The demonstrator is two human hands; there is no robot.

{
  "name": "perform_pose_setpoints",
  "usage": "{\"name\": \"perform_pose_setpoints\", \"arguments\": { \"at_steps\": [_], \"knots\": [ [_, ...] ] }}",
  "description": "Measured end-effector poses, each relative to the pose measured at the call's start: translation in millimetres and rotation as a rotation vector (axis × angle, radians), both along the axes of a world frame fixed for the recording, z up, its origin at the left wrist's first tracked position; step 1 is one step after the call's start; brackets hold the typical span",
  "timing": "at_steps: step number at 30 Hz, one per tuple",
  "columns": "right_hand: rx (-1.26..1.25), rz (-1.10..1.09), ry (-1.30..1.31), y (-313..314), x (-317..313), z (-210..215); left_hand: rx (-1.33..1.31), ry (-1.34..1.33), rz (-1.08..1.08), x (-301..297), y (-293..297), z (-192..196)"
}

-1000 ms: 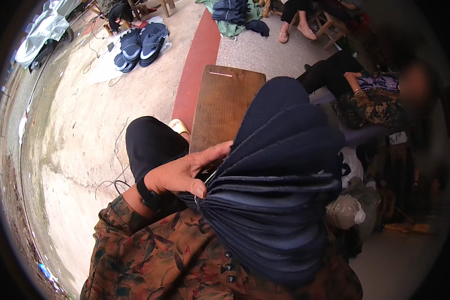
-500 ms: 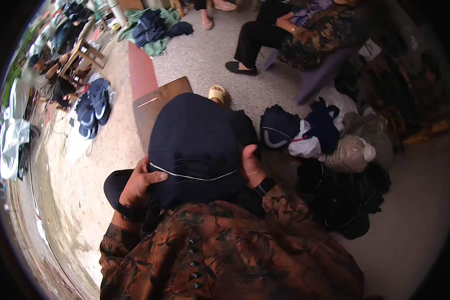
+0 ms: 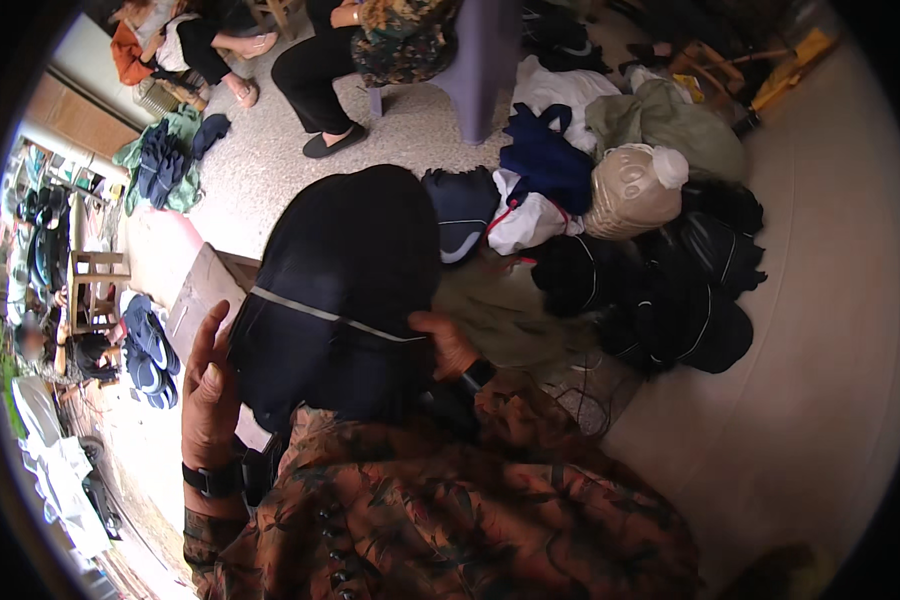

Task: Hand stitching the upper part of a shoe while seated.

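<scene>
A large, rounded dark navy cloth piece (image 3: 345,250), shaped like a cap, lies over my lap with a pale piping line slanting across it. My right hand (image 3: 446,345) grips its right edge, thumb on top near the end of the piping; the other fingers are partly hidden. Just off its left side, my left hand (image 3: 210,390) is raised with fingers stretched and spread, holding nothing. Beyond the cloth piece, a similar dark piece with a pale curved line (image 3: 460,212) lies in a pile.
To the right lie a heap of black piped pieces (image 3: 685,300), a big clear plastic bottle (image 3: 633,195) and navy cloth (image 3: 545,155). A person sits ahead on a purple stool (image 3: 485,75). Dark piped pieces (image 3: 148,350) and a wooden stool (image 3: 95,275) stand at left.
The view has swung to the right. My left hand has let go of the cloth piece and opened beside it. My right hand now grips its edge, and the piping slants more.
</scene>
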State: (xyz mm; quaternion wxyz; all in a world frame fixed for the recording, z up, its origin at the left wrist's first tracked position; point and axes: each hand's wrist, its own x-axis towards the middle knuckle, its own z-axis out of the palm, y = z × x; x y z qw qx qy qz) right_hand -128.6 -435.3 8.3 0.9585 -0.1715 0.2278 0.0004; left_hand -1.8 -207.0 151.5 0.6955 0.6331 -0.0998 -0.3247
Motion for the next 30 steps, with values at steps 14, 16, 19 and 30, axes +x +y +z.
{"name": "perform_pose_setpoints", "arguments": {
  "at_steps": [14, 16, 19, 30],
  "knots": [
    [-0.129, -0.854, 0.296, -199, -213, -160, 0.415, 0.121, -0.113, -22, -8, -32],
    [-0.078, -0.837, 0.31, -214, -239, -223, 0.42, 0.195, -0.135, -22, -10, -39],
    [0.024, -1.098, 0.847, -233, -225, -292, 0.429, 0.198, -0.16, -21, -15, -46],
    [-0.833, -0.832, 1.438, -236, -177, -260, 0.446, 0.19, 0.07, -9, 19, -71]
  ]
}}
